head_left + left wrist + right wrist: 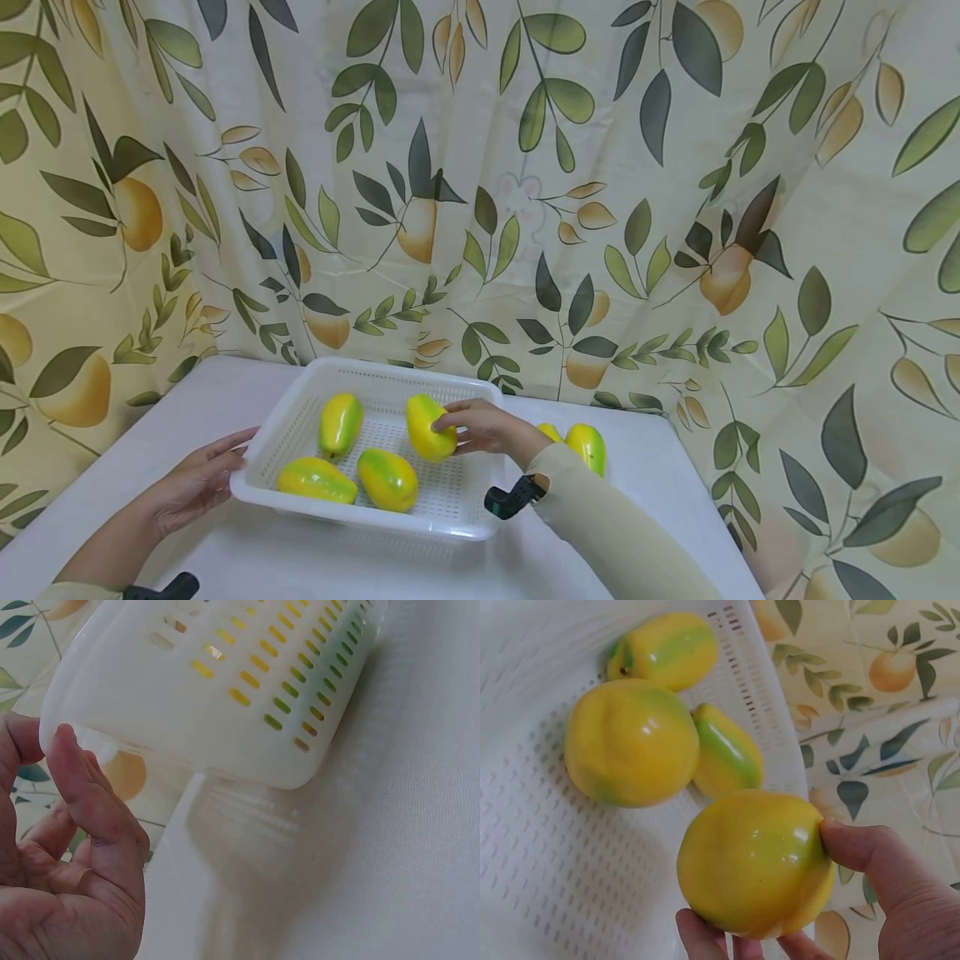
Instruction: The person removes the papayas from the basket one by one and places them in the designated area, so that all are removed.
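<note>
A: Nearest the right wrist camera is the right hand (915, 907). How do its fingers (697, 934) sit?

B: Clamped on a mango (757, 862), thumb on one flank, fingers opposite and beneath.

A: Where is that mango?

B: Within the far right part of the basket (420, 522); I can't tell whether its underside touches the floor there.

A: How would it handle?

B: Firm and fairly light, I'd guess. The skin is glossy, so it could slip or roll out of a loose pinch. Take it across the fat middle, thumb opposed, as here; the narrow end gives less to hold.

A: And the left hand (198, 479)?

B: Its fingers pinch the basket's rim at the left end. The rim looks stiff; the pierced wall probably flexes, so the rim is the better hold.

A: Farther out?

B: Three more mangoes (387, 481) lie in the basket. Two others (587, 448) rest on the bench (652, 458), partly hidden by the right sleeve (607, 521). A leafy curtain (480, 208) hangs behind.
</note>
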Demonstrator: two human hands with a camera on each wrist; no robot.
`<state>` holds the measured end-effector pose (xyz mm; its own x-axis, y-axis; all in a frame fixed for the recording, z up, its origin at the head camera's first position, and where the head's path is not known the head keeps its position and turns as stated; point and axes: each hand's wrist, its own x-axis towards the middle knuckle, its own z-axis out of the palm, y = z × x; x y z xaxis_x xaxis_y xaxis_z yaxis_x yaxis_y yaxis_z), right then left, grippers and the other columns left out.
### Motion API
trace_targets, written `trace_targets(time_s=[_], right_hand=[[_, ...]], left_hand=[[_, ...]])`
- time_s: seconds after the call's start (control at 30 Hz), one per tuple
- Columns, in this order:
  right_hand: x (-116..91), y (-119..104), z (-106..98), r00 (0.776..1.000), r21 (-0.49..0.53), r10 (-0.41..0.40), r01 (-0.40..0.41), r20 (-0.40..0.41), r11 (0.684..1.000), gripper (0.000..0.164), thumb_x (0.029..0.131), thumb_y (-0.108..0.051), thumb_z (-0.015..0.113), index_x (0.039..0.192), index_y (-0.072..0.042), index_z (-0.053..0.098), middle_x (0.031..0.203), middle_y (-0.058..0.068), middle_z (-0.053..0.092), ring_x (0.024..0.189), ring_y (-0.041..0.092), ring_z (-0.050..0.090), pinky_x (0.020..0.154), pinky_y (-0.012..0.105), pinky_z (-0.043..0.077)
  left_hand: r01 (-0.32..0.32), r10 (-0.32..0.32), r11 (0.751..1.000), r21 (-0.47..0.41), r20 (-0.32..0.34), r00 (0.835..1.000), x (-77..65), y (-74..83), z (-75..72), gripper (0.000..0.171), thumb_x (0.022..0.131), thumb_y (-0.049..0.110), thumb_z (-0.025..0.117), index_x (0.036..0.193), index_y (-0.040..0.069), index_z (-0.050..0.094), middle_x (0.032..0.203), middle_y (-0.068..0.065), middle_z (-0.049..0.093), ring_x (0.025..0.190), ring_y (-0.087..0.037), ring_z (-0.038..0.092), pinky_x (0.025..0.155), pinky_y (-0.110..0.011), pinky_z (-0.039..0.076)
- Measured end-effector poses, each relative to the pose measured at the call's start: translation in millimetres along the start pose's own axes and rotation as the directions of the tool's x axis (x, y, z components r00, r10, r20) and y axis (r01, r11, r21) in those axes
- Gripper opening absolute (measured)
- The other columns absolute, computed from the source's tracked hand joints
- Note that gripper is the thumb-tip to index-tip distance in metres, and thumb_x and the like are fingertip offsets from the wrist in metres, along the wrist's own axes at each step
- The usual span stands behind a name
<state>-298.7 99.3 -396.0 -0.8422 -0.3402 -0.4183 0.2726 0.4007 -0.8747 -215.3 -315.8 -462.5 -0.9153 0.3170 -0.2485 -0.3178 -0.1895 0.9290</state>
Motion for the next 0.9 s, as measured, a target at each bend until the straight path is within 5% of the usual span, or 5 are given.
trace_targets(time_s=[0.9], right_hand=[[-21,-5,-19,1.000,0.002,-0.014,0.014,0.000,1.000,0.060,0.086,-0.020,0.071,0.139,-0.001,0.051,0.126,0.016,0.058,0.104,0.031,0.065,0.093,0.047,0.056]], left_hand=[[0.002,-0.002,1.000,0.008,0.011,1.000,-0.6,2.6,1.7,0.036,0.099,0.011,0.053,0.106,0.044,0.066,0.108,0.012,0.068,0.100,-0.019,0.071,0.090,-0.038,0.057]])
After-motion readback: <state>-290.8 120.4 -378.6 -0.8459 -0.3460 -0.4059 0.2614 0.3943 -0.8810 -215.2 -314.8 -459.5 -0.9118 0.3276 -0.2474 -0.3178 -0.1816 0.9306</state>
